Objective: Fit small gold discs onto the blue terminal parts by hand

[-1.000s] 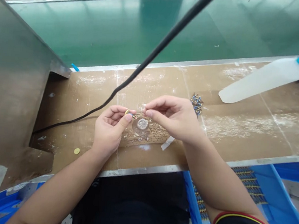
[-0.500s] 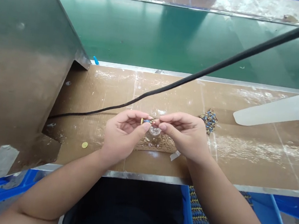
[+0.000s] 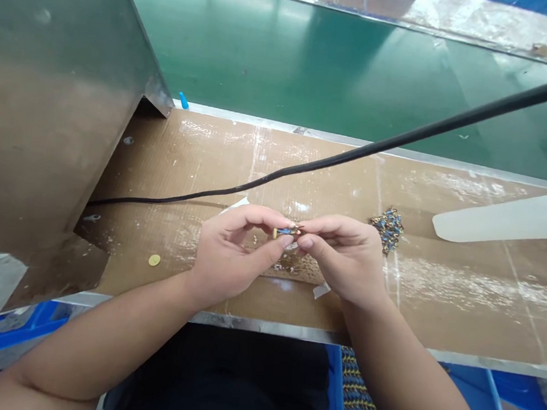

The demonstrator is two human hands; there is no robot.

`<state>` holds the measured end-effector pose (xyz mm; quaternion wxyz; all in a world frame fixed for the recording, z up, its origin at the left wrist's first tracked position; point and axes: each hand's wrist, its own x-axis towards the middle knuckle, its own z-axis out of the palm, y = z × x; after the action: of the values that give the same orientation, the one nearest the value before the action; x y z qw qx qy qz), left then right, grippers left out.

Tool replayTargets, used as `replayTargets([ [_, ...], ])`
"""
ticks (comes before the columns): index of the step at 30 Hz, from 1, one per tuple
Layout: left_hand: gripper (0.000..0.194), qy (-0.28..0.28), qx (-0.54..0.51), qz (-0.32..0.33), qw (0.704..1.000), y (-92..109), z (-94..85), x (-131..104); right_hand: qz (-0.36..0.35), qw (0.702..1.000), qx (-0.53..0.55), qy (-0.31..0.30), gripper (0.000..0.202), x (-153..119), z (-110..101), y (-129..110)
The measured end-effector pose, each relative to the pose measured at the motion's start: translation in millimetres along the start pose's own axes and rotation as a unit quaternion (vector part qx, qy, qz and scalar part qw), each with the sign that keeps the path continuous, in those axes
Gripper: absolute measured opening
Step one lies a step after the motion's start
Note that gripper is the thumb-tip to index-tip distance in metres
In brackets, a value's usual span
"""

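Between thumb and fingers, my left hand (image 3: 234, 253) holds a small part (image 3: 284, 231) with a yellow disc at its left end and blue wires. My right hand (image 3: 346, 257) pinches at the wire end of that same part, its fingertips nearly meeting those of the left. Right of my right hand, a pile of small blue, yellow and dark pieces (image 3: 388, 230) lies on the brown work surface (image 3: 317, 196). A loose yellow disc (image 3: 154, 260) lies flat to the left of my left hand.
A black cable (image 3: 306, 167) crosses over the surface. On the left stands a metal housing (image 3: 61, 94). A white curved piece (image 3: 504, 217) lies at the right. Below the front edge, a blue bin (image 3: 468, 398) sits beside rows of blue and yellow parts (image 3: 363, 400).
Both hands have shifted slightly right in view with the small part still between them. White tape behind my left hand now shows. The camera view has tilted a little.
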<state>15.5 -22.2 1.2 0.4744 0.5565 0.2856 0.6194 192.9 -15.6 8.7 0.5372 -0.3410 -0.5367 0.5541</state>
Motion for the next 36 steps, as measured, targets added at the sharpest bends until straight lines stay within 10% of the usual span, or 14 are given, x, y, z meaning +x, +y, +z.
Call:
replayTargets([
  [36,0.020,-0.024,0.071,0.042,0.996,2.6,-2.2,2.3,-0.056,0.989,-0.131,0.042,0.009,-2.5,2.5,-1.4],
])
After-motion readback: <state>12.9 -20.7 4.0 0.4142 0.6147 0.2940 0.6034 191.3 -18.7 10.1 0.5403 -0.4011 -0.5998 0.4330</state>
